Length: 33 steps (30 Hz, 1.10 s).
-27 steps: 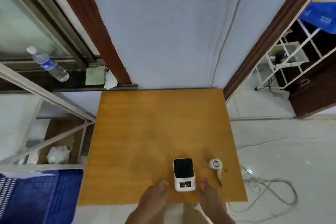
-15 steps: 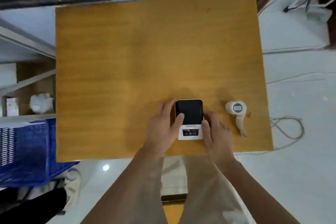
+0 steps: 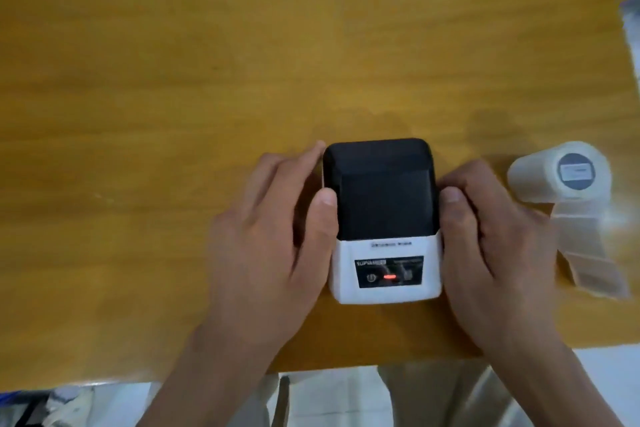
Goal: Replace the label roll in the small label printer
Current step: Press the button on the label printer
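Note:
The small label printer [image 3: 382, 218] stands on the wooden table [image 3: 173, 97] near its front edge. It has a black lid, shut, and a white body with a red light lit on its front panel. My left hand [image 3: 273, 246] clasps its left side, thumb on the lid's edge. My right hand [image 3: 491, 246] clasps its right side, thumb against the lid. A white label roll [image 3: 561, 172] lies on its side to the right of the printer, a strip of labels [image 3: 588, 253] trailing toward me.
The table's front edge [image 3: 207, 376] runs just below my wrists. Its right edge is beyond the label roll. Pale floor and my legs show below the table.
The view has dropped and closed in on the printer. My hands went from the table's front edge to clasping both sides of the printer. The roll has not moved.

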Available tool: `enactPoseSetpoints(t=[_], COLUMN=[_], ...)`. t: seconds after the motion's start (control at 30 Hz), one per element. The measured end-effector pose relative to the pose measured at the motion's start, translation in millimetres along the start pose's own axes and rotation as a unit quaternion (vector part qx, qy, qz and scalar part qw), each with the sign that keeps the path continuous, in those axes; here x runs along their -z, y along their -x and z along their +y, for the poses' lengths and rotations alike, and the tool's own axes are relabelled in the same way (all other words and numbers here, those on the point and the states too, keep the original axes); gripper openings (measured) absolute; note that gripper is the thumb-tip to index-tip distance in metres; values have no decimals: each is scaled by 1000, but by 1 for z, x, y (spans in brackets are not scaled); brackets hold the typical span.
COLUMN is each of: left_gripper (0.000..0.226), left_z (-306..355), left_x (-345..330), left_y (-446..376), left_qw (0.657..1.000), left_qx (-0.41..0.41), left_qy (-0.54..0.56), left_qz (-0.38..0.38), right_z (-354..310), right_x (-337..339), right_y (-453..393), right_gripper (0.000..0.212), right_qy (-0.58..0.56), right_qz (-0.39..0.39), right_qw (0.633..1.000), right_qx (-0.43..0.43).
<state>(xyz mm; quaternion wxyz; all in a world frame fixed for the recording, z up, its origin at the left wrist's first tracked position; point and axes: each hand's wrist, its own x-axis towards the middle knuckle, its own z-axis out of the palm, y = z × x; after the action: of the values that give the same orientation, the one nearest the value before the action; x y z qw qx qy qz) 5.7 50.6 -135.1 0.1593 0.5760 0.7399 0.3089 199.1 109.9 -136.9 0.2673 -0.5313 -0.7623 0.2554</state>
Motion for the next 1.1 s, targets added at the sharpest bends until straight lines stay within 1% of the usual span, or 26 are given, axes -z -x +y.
enactPoseSetpoints(t=[0.13,0.2,0.3,0.4,0.47,0.53,0.63,0.7,0.77,0.83,1.0,1.1], left_gripper=[53,54,57,54,47,44,39,36,33,31,51,54], left_z=[8,12,12,18,16,16,21,20,17,15,18,11], left_x=[-4,-11,-16,-9,-7,-5,1,1,4,5,0,-2], left_y=[13,22,33,46,49,50,66,74,77,80,82,75], left_qw=[992,989,992,994,997,998,996,996,991,986,990,990], left_qx=[-37,-47,-27,-6,9,23,24,27,41,43,28,19], left_qy=[-118,-124,-88,-89,-51,-32,-11,36,103,142,116,129], left_qz=[26,65,89,68,64,58,82,78,72,73,70,53], right_z=[2,3,8,12,11,9,1,-5,-8,-8,-4,0], right_x=[-1,-2,-5,-4,-4,-6,-1,3,5,6,8,8], right_y=[6,12,17,22,26,31,37,42,46,48,43,40], right_gripper=[31,31,30,32,31,30,32,30,26,24,32,34], right_qy=[43,68,87,76,51,55,38,4,-6,-12,-43,-73], right_qz=[29,49,59,64,63,62,44,33,30,29,16,-1], right_qw=[997,993,990,989,990,992,997,999,999,999,998,996], right_qx=[61,80,98,112,112,96,55,37,35,40,43,44])
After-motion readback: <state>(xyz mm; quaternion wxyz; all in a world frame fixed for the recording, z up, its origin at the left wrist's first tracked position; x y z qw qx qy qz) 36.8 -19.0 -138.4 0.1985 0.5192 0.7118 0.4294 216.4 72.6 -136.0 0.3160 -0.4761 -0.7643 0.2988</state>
